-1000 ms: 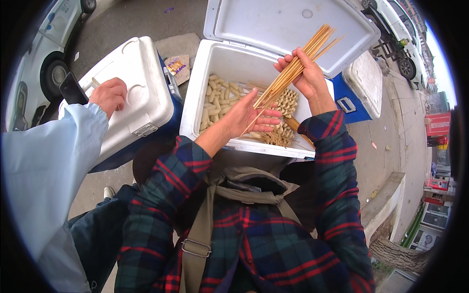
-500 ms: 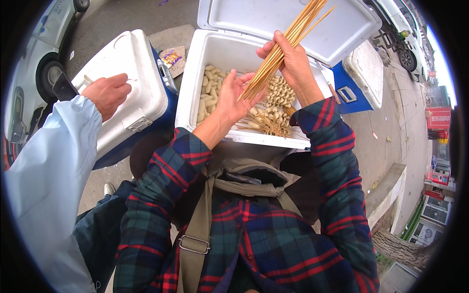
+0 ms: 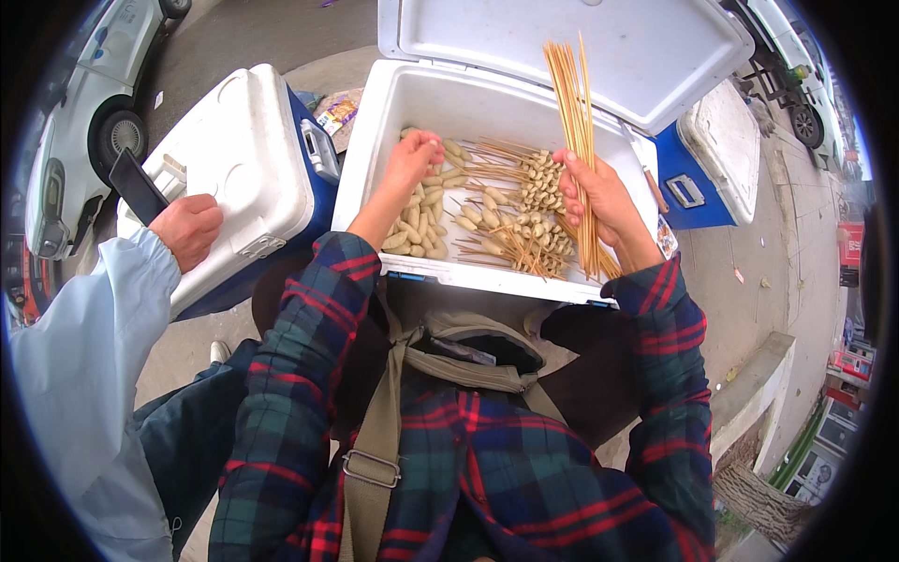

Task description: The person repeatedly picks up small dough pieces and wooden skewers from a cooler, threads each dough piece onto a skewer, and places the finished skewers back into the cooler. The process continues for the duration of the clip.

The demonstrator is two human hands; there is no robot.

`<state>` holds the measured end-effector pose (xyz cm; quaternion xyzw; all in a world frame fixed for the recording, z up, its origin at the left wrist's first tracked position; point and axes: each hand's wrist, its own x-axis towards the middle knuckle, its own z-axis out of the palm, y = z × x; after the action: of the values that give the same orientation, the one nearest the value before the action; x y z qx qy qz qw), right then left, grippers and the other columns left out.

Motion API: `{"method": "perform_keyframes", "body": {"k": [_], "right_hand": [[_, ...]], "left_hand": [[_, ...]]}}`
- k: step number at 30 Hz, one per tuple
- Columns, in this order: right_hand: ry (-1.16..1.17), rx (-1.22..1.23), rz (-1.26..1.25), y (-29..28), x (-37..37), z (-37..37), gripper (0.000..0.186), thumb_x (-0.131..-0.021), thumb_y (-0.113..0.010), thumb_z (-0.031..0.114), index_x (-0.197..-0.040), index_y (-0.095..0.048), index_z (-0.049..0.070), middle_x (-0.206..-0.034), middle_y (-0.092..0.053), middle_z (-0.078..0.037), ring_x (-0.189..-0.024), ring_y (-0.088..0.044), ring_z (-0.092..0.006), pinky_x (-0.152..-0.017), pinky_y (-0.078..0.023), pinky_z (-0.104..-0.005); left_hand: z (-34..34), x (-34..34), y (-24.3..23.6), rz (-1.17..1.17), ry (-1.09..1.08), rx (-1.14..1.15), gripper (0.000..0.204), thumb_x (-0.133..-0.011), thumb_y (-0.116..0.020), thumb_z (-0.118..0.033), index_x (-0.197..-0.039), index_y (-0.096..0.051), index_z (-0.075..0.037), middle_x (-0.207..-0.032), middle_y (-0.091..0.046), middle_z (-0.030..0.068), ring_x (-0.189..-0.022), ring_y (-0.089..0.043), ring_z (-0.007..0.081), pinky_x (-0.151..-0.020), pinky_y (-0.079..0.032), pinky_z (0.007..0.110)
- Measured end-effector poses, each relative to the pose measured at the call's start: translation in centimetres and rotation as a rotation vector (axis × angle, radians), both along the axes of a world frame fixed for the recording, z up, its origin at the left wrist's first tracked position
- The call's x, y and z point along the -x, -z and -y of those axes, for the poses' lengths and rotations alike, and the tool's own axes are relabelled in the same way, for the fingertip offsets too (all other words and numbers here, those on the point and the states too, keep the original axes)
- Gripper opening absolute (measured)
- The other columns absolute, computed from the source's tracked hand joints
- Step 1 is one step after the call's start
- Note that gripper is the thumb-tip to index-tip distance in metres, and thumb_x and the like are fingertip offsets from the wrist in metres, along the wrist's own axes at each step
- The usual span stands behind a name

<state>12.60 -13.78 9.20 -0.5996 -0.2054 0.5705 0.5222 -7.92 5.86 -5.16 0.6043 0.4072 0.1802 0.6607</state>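
My right hand [image 3: 599, 199] is closed around a bundle of thin bamboo skewers [image 3: 573, 112], held upright over the right side of an open white cooler box [image 3: 506, 285]. At the left part of the box, my left hand [image 3: 415, 157] has its fingers pinched together over a heap of pale beige, finger-shaped food pieces [image 3: 421, 229]; whatever is between the fingertips is hidden. Several skewers threaded with small pale pieces [image 3: 541, 178] lie in the middle and right of the box, partly behind the skewers in my right hand.
The box's raised lid [image 3: 562, 47] stands along the far side. Another cooler [image 3: 257, 122] is at the left, with a co-worker's hand [image 3: 187, 229] and dark phone [image 3: 136, 185] over it. A third cooler [image 3: 726, 131] sits right. A khaki bag [image 3: 468, 361] hangs at my front.
My left hand has left the skewers and moved left to the beige pieces. My right hand has lowered and shifted right, turning the bundle more upright. The co-worker's hand has moved slightly down.
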Motion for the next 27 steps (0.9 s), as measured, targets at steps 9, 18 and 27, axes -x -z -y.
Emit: {"method": "perform_keyframes", "body": {"k": [9, 18, 27], "right_hand": [[0.319, -0.199, -0.357, 3.1, -5.4, 2.7, 0.024, -0.098, -0.043, 0.011, -0.12, -0.047, 0.003, -0.08, -0.054, -0.006, -0.07, -0.058, -0.0171, -0.069, -0.056, -0.0355], [0.236, -0.035, -0.401, 2.8, -4.2, 4.5, 0.026, -0.097, -0.053, 0.016, -0.12, -0.045, 0.008, -0.1, -0.064, -0.014, -0.088, -0.067, -0.0239, -0.073, -0.058, -0.0384], [0.149, -0.074, -0.387, 2.8, -4.0, 3.7, 0.029, -0.097, -0.054, 0.018, -0.122, -0.046, 0.005, -0.095, -0.066, -0.015, -0.086, -0.068, -0.0249, -0.073, -0.058, -0.0365]], "left_hand": [[-1.4, -2.4, 11.3, -0.864, 0.557, -1.095, 0.02, -0.08, -0.057, -0.008, -0.098, -0.064, -0.005, -0.101, -0.063, 0.0121, -0.098, -0.061, 0.0302, -0.079, -0.05, 0.044], [-6.0, -2.8, 13.5, -1.042, 0.619, -1.457, 0.021, -0.079, -0.059, -0.015, -0.1, -0.062, -0.01, -0.098, -0.06, 0.0091, -0.095, -0.057, 0.0262, -0.078, -0.043, 0.039], [-7.8, -3.3, 15.9, -0.987, 0.632, -1.484, 0.014, -0.08, -0.057, -0.014, -0.093, -0.062, -0.011, -0.093, -0.06, 0.0096, -0.083, -0.062, 0.0266, -0.07, -0.048, 0.038]]}}
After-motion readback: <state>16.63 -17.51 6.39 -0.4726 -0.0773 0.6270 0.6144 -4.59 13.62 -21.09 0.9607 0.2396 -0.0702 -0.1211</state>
